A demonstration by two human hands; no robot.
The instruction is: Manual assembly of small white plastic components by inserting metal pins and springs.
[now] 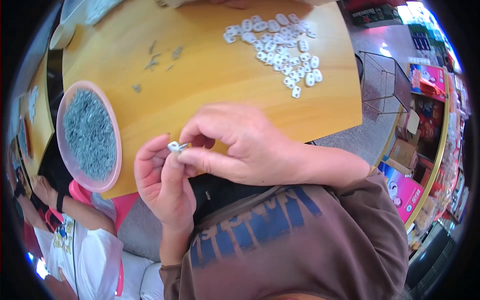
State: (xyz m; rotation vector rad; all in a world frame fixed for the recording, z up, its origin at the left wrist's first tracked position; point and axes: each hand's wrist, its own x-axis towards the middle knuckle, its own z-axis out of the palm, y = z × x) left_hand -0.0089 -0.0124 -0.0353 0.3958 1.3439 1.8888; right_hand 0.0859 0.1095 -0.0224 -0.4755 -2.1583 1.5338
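Just past the table's near edge, my left hand (167, 175) pinches a small white plastic piece (173, 146) between thumb and finger. My right hand (235, 145) meets it from the right, its thumb and forefinger closed on a thin grey metal pin (183, 146), screw-like but too small to tell exactly. The pin's tip is at the white piece; whether it is inside a hole cannot be seen. Left of my hands, a pink bowl (118, 150) holds a heap of similar grey metal pins (90, 135). Several white two-holed plastic pieces (285, 45) lie spread at the table's far right.
Loose grey pins (152, 62) lie on the yellow wooden table (200, 65). Another person in a white shirt (85, 255) sits at the left. A wire rack (385, 80) and shelves of packaged goods (420, 145) stand at the right.
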